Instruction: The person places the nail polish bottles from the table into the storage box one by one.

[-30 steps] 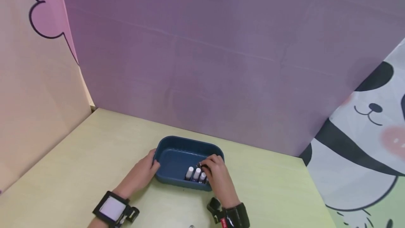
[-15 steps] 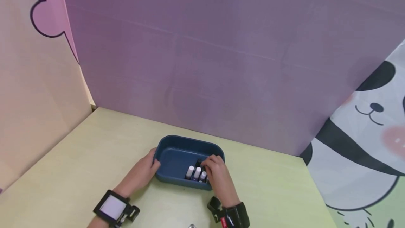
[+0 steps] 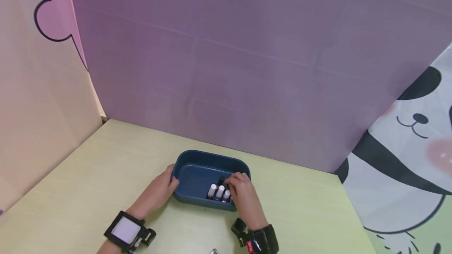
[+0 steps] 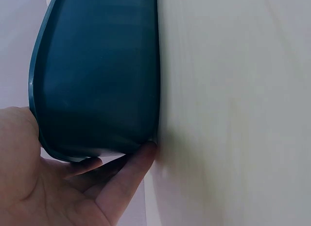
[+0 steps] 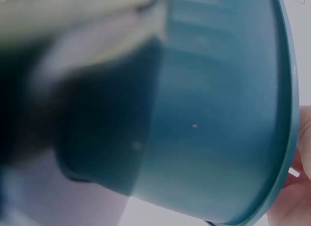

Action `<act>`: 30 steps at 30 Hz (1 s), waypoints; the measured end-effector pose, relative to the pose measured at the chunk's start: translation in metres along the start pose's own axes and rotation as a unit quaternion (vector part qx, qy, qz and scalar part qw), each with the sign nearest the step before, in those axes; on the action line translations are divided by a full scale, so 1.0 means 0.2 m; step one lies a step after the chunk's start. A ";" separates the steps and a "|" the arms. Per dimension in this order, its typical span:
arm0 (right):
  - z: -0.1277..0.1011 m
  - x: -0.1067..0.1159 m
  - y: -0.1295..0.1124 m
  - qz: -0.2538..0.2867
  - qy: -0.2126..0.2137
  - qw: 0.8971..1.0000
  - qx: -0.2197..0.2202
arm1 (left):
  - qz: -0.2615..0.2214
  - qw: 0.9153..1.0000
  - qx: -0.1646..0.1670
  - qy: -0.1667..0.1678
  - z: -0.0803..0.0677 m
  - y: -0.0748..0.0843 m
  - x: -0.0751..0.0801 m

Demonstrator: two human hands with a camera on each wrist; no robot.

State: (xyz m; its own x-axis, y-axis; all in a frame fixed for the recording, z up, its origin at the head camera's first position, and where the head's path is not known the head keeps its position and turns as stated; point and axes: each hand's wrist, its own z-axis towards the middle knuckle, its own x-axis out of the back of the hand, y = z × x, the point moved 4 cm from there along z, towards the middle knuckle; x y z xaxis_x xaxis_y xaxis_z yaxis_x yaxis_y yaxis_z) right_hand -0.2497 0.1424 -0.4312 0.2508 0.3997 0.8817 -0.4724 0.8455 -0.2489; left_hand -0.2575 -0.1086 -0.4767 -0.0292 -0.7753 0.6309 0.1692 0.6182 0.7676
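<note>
Hands work at a dark blue tub [image 3: 197,159] that sits near the front edge of the pale green table [image 3: 88,175], about midway along it. Nearest the person, the right hand [image 3: 243,195] reaches over the tub's front right rim, its fingers curled down onto a small dark object [image 3: 221,180] inside; how firmly they grip it cannot be told, since the fingers cover most of it and the right wrist view is too blurred to help. Just left of that hand, three small bottles with white caps [image 3: 219,192] stand upright in a row against the tub's front wall, close together, in the right half of the tub. The left half of the tub's floor shows bare blue plastic. The left hand [image 3: 157,193] rests against the outside of the tub at its left end, fingers fairly straight and lying along the wall; in the left wrist view the fingers [image 4: 129,170] touch the lower edge of the tub [image 4: 97,75] where it meets the table [image 4: 233,109], with the thumb at the rim. Beyond the tub, a purple backdrop [image 3: 247,62] rises from the far edge of the table, a pink and peach panel [image 3: 39,89] stands along the left edge, and a panda picture [image 3: 406,156] stands at the right.
</note>
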 end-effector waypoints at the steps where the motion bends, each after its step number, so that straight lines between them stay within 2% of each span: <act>1: 0.00 0.01 0.00 0.001 0.002 1.000 0.001 | 0.000 1.000 0.000 -0.001 0.00 0.00 0.00; 12: 0.01 0.10 -0.05 -0.013 0.038 0.999 0.035 | 0.000 1.000 0.005 0.001 -0.02 -0.02 0.02; 16: -0.01 0.14 -0.06 -0.009 0.048 0.998 0.035 | -0.004 1.000 0.003 0.003 -0.02 -0.02 0.02; 23: -0.08 0.19 -0.01 -0.011 0.049 0.999 0.018 | -0.008 1.000 -0.006 0.003 -0.01 -0.02 0.00; 30: -0.14 0.21 0.03 -0.029 0.068 0.997 0.032 | -0.001 1.000 -0.014 0.007 0.00 -0.03 0.01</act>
State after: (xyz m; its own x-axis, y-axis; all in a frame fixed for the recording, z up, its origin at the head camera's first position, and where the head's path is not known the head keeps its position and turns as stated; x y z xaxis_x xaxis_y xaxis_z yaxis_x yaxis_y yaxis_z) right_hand -0.2179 0.1739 -0.4064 0.3894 0.3997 0.8298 -0.5059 0.8457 -0.1699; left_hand -0.2592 -0.1133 -0.4800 -0.0167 -0.7781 0.6279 0.1965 0.6132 0.7651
